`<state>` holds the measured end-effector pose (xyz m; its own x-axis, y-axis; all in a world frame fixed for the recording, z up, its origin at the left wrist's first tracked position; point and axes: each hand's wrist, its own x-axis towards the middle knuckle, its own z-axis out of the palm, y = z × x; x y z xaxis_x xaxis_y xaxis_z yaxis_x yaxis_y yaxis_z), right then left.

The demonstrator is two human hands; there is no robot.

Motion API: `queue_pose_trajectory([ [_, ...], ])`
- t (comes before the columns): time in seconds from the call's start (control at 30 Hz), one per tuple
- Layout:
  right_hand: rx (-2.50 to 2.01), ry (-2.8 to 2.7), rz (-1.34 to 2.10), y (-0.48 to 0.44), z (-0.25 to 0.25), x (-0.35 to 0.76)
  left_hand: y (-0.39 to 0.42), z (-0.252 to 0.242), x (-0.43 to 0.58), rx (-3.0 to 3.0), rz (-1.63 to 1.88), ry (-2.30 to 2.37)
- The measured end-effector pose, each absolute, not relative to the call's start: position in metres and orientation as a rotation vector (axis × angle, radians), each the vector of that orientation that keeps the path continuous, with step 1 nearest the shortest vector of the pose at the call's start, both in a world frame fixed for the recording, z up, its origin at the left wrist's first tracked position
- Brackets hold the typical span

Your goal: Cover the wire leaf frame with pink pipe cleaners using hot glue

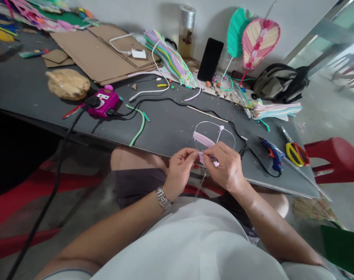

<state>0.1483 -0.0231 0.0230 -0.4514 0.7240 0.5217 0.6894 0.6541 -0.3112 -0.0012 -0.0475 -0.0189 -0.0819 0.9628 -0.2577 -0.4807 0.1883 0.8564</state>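
Over the grey table's (171, 140) front edge: left hand (179, 171) and right hand (226, 168) both grasp pink strips (203, 139), fingers pinched, the strips bound across a leaf-shaped wire frame (208, 122).

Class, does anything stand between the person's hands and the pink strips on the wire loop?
Nothing visible does: the left hand and right hand both touch the pink strips on the wire loop. The black cable runs beyond the loop, not between them.

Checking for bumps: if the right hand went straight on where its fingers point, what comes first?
The right hand would likely meet the pink strips at its fingertips, then the left hand just beyond; depth is hard to judge from here.
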Motion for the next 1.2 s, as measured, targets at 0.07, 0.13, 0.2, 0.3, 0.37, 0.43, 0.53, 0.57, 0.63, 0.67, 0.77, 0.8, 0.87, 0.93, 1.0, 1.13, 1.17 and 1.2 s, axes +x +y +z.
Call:
queue_pose_trajectory([
  [0.07,-1.073,-2.227,0.028,-0.024,0.021,0.148,-0.048,-0.019,-0.001,0.596,1.316,1.016],
  [0.13,-1.075,-2.217,0.002,-0.025,0.02,0.148,-0.048,-0.018,-0.001,0.57,1.292,0.981],
  [0.2,-1.09,-2.206,0.031,-0.025,0.018,0.148,-0.047,-0.016,-0.001,0.549,1.269,0.947],
  [0.3,-1.104,-2.174,0.174,-0.026,0.018,0.149,-0.046,-0.014,0.0,0.515,1.247,0.894],
  [0.37,-1.096,-2.156,0.276,-0.026,0.019,0.151,-0.045,-0.014,0.001,0.492,1.235,0.864],
  [0.43,-1.092,-2.145,0.342,-0.027,0.02,0.152,-0.044,-0.014,0.001,0.475,1.226,0.84],
  [0.53,-1.106,-2.121,0.393,-0.027,0.021,0.153,-0.043,-0.014,0.002,0.464,1.222,0.824],
  [0.57,-1.115,-2.105,0.403,-0.027,0.021,0.153,-0.043,-0.014,0.002,0.465,1.222,0.822],
  [0.63,-1.14,-2.063,0.43,-0.028,0.021,0.153,-0.042,-0.015,0.003,0.47,1.224,0.825],
  [0.67,-1.159,-2.034,0.454,-0.028,0.021,0.153,-0.042,-0.015,0.003,0.474,1.227,0.831],
  [0.77,-1.24,-1.923,0.58,-0.029,0.019,0.155,-0.04,-0.016,0.003,0.505,1.247,0.882],
  [0.8,-1.265,-1.885,0.618,-0.029,0.018,0.156,-0.039,-0.016,0.002,0.522,1.27,0.91],
  [0.87,-1.3,-1.822,0.668,-0.028,0.016,0.157,-0.037,-0.016,-0.001,0.579,1.343,0.974],
  [0.93,-1.319,-1.777,0.698,-0.027,0.014,0.159,-0.036,-0.016,-0.005,0.66,1.41,1.041],
  [1.0,-1.327,-1.744,0.728,-0.027,0.014,0.159,-0.034,-0.016,-0.009,0.719,1.416,1.093],
  [1.13,-1.333,-1.717,0.776,-0.025,0.015,0.157,-0.03,-0.016,-0.01,0.666,1.345,1.109],
  [1.17,-1.333,-1.713,0.786,-0.025,0.015,0.156,-0.03,-0.016,-0.009,0.646,1.328,1.1],
  [1.2,-1.331,-1.706,0.799,-0.025,0.014,0.156,-0.029,-0.016,-0.009,0.63,1.312,1.091],
])
